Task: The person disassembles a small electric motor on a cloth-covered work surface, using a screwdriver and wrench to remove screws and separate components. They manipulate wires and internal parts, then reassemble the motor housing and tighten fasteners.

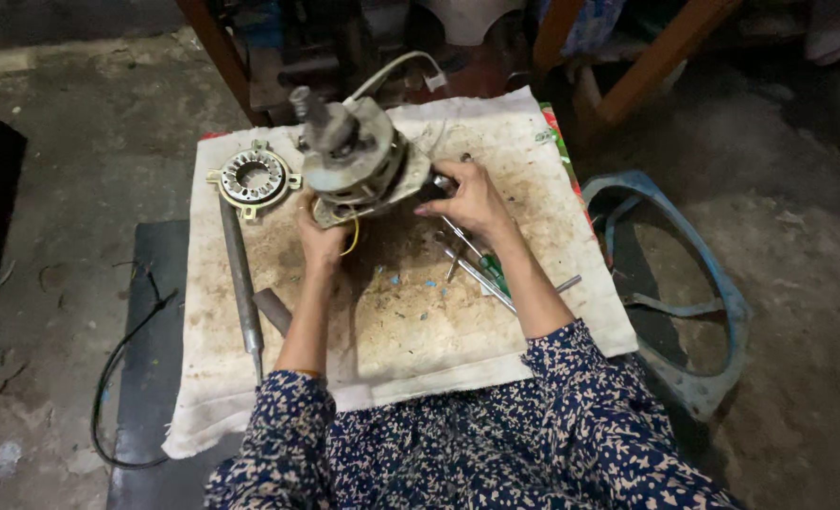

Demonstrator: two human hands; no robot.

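Note:
A grey electric motor (356,162) with a shaft pointing up and to the left is tilted above a dirty white cloth (392,340). My left hand (320,238) grips the motor's lower edge from below. My right hand (469,196) holds the motor's right side, fingers curled on its rim. A white cable (392,68) runs from the motor toward the back. A round metal end plate (253,178) with toothed inner ring lies on the cloth left of the motor.
A long metal rod (240,274) and a short dark cylinder (273,312) lie at the left of the cloth. Screwdrivers (481,269), one with a green handle, lie under my right forearm. A blue fan frame (694,312) rests on the floor at right. Wooden furniture legs (647,66) stand behind.

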